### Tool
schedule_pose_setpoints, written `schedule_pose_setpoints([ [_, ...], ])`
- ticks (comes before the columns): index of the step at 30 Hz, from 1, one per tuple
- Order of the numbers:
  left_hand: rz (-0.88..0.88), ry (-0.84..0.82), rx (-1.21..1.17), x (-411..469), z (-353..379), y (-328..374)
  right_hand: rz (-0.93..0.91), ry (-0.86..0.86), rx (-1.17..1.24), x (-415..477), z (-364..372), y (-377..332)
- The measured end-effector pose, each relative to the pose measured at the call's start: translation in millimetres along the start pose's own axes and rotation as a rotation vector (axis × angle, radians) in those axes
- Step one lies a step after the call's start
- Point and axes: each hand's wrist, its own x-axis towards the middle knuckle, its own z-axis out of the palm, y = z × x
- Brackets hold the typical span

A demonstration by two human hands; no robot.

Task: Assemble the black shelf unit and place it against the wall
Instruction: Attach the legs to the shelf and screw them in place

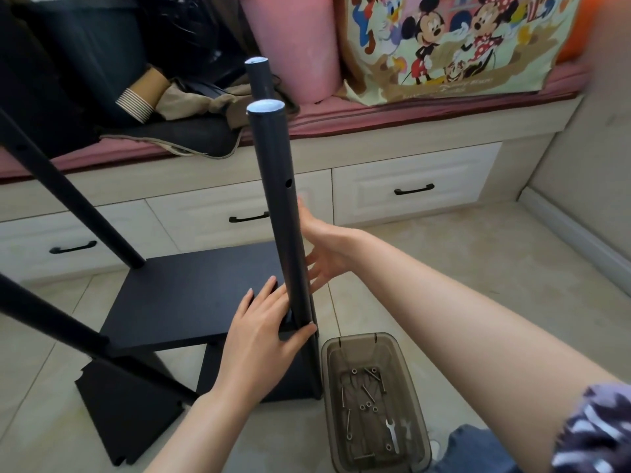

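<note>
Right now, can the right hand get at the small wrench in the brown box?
Probably yes. The brown box is open on top, near the right forearm, and nothing covers the wrench. The right hand need only draw back from the black pole.

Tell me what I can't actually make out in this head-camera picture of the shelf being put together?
- Head view: where the near pole meets the shelf board, covered by the left hand.
- Head view: lower part of the far pole, behind the near pole.
- Head view: upper ends of the left poles, cut off by the frame edge.
- Head view: fastener kinds in the tinted box, too small.
</note>
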Motion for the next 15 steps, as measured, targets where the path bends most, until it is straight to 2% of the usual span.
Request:
schedule_pose_setpoints([
  [15,0.003,-0.031,0.083,1,-3,-5,0.026,0.094,-0.119,20,2,-6],
])
